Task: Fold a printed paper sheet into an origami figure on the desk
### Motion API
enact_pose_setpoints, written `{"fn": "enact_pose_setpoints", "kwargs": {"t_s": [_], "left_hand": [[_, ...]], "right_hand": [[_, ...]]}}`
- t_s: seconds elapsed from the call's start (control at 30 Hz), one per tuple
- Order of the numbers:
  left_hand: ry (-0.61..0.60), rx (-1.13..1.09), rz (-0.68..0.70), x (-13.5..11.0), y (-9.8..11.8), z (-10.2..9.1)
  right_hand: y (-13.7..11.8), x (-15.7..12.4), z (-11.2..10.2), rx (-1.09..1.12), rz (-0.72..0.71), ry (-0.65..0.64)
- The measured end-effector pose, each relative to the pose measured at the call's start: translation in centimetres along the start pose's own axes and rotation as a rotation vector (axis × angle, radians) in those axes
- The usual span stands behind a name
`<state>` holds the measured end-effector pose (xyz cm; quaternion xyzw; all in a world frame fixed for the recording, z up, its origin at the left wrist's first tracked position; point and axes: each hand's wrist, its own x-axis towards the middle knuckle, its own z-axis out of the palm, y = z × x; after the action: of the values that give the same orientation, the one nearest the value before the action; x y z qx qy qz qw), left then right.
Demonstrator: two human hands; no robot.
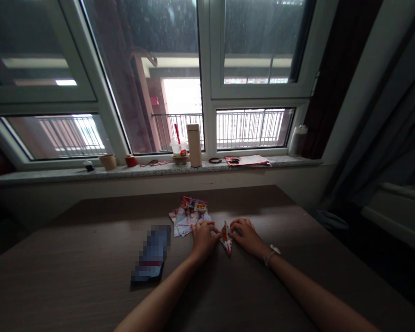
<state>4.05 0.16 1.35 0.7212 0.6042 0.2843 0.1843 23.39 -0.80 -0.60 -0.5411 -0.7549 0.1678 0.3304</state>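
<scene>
Left hand (pixel 204 240) and right hand (pixel 248 236) are flanking a small red-and-white pointed folded paper (pixel 226 244) on the dark-brown counter (pixel 242 295), fingers (pixel 212 226) curling at its edges, can't tell if gripping, folding seemingly well along, final shaping likely remaining, colourful printed sheets (pixel 186 216) lying alongside.

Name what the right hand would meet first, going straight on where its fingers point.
Probably the folded paper, just ahead of the right hand; whether they touch is unclear.
</scene>
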Motion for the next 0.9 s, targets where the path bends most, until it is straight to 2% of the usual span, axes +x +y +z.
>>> {"fn": "enact_pose_setpoints", "kwargs": {"t_s": [0.43,0.77,0.9], "left_hand": [[-0.034,0.038,0.044,0.12,-0.58,-0.32],[0.023,0.171,0.186,-0.19,-0.42,0.07],[0.015,0.176,0.176,-0.21,-0.35,0.26]], "right_hand": [[-0.44,-0.07,-0.14,-0.033,0.028,-0.007],[-0.41,-0.06,-0.14,-0.022,0.019,0.001],[-0.39,-0.12,-0.12,-0.016,0.018,0.006]]}}
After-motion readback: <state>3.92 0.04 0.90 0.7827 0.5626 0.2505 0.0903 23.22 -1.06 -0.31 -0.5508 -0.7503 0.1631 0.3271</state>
